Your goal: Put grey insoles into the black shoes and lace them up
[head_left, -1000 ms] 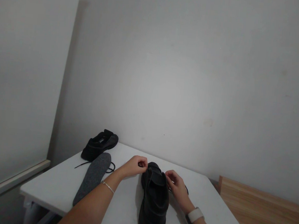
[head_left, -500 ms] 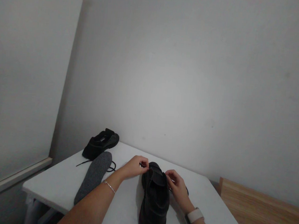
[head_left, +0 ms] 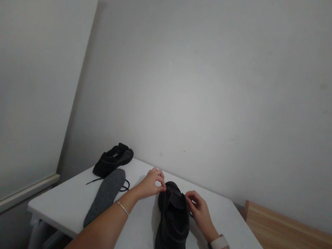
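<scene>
Head view. Landmark: the black shoe [head_left: 173, 223], lying lengthwise near the middle of the white counter [head_left: 63, 204], its far end pointing to the wall.

Left hand [head_left: 152, 184] at the shoe's far left edge. Thumb and forefinger pinched together against the upper rim there; other fingers fanned loose above. What sits between the pinched tips is too small and dark to make out, maybe a lace end. Thin bracelet [head_left: 122, 208] on that wrist, forearm crossing the counter left of the shoe.

Right hand [head_left: 198, 210] against the shoe's far right side, fingers curled inward, tips close to the tongue flap. A dark bit of lace [head_left: 191, 215] shows just under the fingers; whether the hand actually grips it cannot be told. Pale watch [head_left: 218, 244] on that wrist.

Left of the shoe: grey insole [head_left: 105, 196], flat on the counter, well apart from the shoe. A loose black lace [head_left: 123, 185] curls out at the insole's far end. Beyond the insole, at the counter's far left corner near the wall, a second black shoe [head_left: 112, 159].

Right of the shoe, off the counter's edge: light wooden surface [head_left: 294, 239].
</scene>
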{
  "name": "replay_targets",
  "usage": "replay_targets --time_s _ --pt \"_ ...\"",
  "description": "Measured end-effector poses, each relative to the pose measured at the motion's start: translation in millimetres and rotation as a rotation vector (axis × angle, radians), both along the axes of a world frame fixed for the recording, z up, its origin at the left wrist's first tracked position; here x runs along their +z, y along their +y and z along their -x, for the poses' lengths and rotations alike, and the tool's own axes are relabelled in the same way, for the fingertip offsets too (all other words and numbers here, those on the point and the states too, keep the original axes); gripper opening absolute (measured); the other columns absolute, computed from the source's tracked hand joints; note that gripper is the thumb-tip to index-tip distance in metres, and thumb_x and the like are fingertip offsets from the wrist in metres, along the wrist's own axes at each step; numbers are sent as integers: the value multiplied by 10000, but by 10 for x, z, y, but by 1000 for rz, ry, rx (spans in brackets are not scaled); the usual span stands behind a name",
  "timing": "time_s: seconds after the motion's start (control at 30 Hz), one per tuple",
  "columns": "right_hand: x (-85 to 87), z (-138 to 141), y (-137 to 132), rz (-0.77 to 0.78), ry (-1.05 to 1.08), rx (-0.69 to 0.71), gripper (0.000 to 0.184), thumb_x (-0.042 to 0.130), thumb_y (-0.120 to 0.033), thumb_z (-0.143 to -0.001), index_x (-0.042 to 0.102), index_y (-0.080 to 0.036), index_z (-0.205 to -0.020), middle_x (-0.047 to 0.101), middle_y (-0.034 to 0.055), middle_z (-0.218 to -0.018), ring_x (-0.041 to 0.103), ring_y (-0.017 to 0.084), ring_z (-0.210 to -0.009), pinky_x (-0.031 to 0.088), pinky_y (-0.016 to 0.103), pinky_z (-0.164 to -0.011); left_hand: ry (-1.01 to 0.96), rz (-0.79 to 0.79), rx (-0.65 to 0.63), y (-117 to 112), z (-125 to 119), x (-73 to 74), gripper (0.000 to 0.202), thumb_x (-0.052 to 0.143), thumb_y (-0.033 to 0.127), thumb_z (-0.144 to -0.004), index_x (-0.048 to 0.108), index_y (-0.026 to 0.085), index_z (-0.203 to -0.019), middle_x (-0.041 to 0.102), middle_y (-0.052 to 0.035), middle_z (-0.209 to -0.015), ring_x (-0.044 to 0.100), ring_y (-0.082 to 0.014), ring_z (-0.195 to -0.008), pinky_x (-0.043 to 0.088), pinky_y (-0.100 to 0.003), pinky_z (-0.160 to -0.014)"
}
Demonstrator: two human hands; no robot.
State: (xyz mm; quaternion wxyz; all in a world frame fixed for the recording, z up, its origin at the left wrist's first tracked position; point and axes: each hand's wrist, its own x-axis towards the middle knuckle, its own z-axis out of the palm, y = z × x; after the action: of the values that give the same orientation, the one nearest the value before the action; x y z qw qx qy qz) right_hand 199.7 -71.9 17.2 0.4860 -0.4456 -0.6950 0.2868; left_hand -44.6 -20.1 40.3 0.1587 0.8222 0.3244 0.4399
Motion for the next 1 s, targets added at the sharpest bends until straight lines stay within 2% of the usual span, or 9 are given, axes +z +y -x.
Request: replay_targets --time_s 0.1,0.2,0.37,0.5,0.63,0.73,1.0 --pt "-6 14 3 -1 -8 -12 300 579 -493 -814 579 -193 -835 560 16 -743 468 132 -590 356 235 -493 -9 65 -82 29 -2 -22 44 699 201 -707 737 195 -685 625 -24 -726 519 -169 -765 381 -261 -719" --pt "-13 13 5 -2 -20 -13 292 565 -486 -827 568 -195 -833 548 10 -739 461 130 -594 351 234 -498 -7 97 -109 42 -4 -29 74 671 186 -717 743 174 -711 618 -13 -650 503 -146 -654 365 -236 -616" --pt "-4 11 -6 29 -23 -11 306 573 -498 -813 559 -193 -811 538 0 -712 452 129 -584 342 231 -490 -17 120 -118 40 -11 -30 93 647 167 -715 739 157 -708 617 -12 -646 502 -137 -649 362 -226 -612" --pt "28 29 -33 12 -50 -8 303 560 -487 -820 573 -185 -824 567 15 -752 503 152 -651 392 241 -541 -21 145 -113 47 -16 -46 88 646 164 -700 732 148 -710 606 -6 -654 492 -128 -645 353 -220 -605" --pt "67 32 -34 -134 -132 -72 273 563 -445 -825 616 -178 -808 604 55 -822 561 203 -794 448 285 -658 -31 182 -107 58 -17 -63 91 646 176 -693 727 140 -716 594 1 -651 481 -121 -634 345 -217 -591" --pt "88 15 -17 -225 -188 -135 253 584 -420 -813 662 -181 -781 625 73 -842 578 215 -796 457 308 -686 -47 219 -108 63 -21 -74 103 647 189 -690 726 132 -721 596 -1 -644 482 -122 -629 350 -219 -589" --pt "114 31 -73 -122 -177 -106 251 562 -388 -823 692 -173 -831 701 91 -854 643 240 -835 491 341 -777 -79 331 -206 36 -18 -71 133 592 160 -688 691 100 -754 595 1 -602 501 -111 -567 379 -211 -547"
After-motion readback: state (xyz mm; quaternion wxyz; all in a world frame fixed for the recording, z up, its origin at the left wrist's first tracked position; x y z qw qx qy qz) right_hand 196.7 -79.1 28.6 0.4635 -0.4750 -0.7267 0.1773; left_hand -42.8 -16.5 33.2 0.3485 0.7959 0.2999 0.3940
